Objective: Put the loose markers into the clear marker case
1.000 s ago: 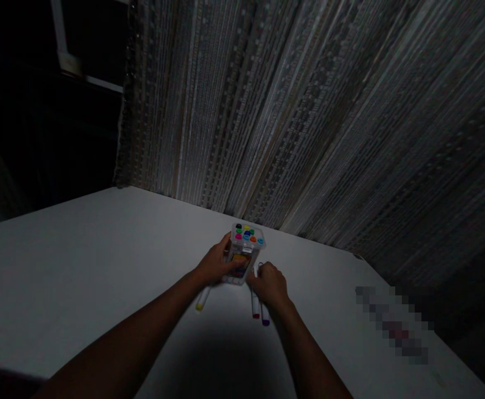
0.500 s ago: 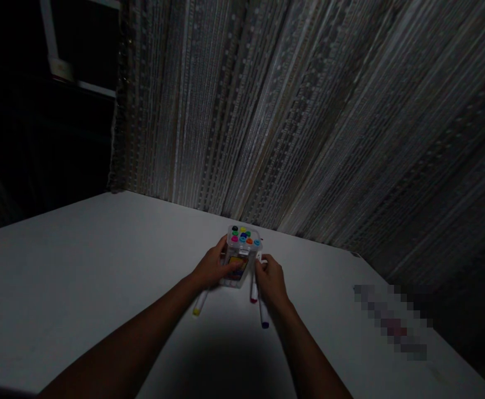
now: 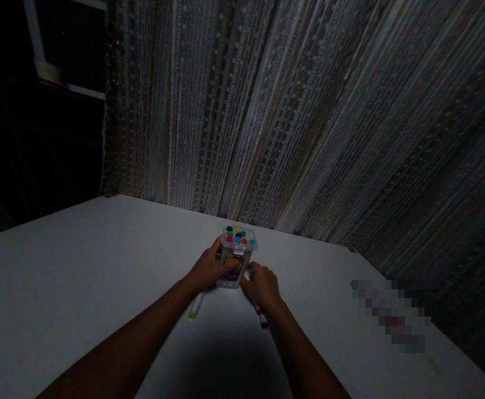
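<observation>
My left hand (image 3: 208, 269) is wrapped around the left side of a clear plastic marker case (image 3: 239, 250), its thumb across the printed label on the front. The case stands upright on the white table, with several marker ends in black, yellow, green, blue, pink and orange showing at its top. Close to the case's right side, my right hand (image 3: 263, 284) is closed, fingers curled on a white marker that they mostly hide. The red end of one marker (image 3: 258, 311) and a purple-ended marker (image 3: 264, 321) stick out below that hand. A yellow-ended marker (image 3: 195, 306) lies below my left hand.
The white table (image 3: 101, 266) runs back to a striped, beaded string curtain (image 3: 242, 111). A pixelated, unreadable item (image 3: 387, 316) lies near the table's right edge. At the upper left is a dark area with a pale frame (image 3: 34, 33).
My right hand has moved slightly left and down against the case's side. The red-ended marker has swung towards the purple-ended one. My left hand keeps its hold; the view has shifted slightly.
</observation>
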`<state>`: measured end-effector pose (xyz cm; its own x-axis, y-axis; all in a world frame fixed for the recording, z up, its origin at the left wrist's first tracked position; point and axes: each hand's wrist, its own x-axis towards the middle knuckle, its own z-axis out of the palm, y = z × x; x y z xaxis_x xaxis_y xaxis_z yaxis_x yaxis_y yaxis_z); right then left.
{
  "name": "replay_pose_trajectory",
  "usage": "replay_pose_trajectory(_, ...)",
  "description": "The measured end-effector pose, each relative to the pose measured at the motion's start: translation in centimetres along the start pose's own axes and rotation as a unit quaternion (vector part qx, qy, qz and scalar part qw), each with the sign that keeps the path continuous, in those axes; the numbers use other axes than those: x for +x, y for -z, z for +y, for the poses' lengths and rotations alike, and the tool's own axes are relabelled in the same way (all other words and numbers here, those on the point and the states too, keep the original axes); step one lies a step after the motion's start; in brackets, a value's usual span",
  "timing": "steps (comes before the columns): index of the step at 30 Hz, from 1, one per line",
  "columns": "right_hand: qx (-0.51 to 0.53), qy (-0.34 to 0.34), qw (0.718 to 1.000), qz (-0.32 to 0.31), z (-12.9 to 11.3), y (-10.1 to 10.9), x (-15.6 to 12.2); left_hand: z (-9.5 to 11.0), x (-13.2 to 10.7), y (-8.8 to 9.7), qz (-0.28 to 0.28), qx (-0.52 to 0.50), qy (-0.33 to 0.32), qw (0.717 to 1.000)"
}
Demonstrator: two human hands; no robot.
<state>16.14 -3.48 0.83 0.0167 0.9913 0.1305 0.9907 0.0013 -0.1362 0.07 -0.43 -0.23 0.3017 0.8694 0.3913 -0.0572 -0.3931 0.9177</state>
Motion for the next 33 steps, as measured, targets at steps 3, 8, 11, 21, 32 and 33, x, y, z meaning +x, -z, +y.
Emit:
replay_pose_trajectory(3, -0.011, 0.005, 1.0, 0.001, 0.0, -0.2, 0.0, 0.0, 0.0, 0.0, -0.003, 0.004, 0.002, 1.0)
replay_pose_trajectory(8, -0.027, 0.011, 1.0, 0.009, 0.2, -0.6, 0.0, 0.0, 0.0, 0.1, -0.008, 0.01, 0.001, 1.0)
replay_pose_trajectory(11, -0.027, 0.013, 1.0, 0.011, 0.2, -0.8, 0.0, 0.2, 0.0, 0.1, -0.005, 0.019, 0.006, 1.0)
replay_pose_trajectory(21, 0.032, -0.057, 0.997, 0.027, 2.2, 2.5, 0.3, 0.2, 0.0, 0.0, -0.001, 0.006, -0.002, 1.0)
replay_pose_trajectory(32, -0.045, -0.09, 0.992, -0.069, 2.8, 1.9, 0.5, 0.1, 0.3, 0.0, -0.013, -0.014, -0.005, 1.0)
replay_pose_trajectory(33, -0.024, -0.101, 0.993, -0.047, 3.0, 1.9, 0.7, 0.1, 0.3, 0.0, -0.015, -0.013, -0.006, 1.0)
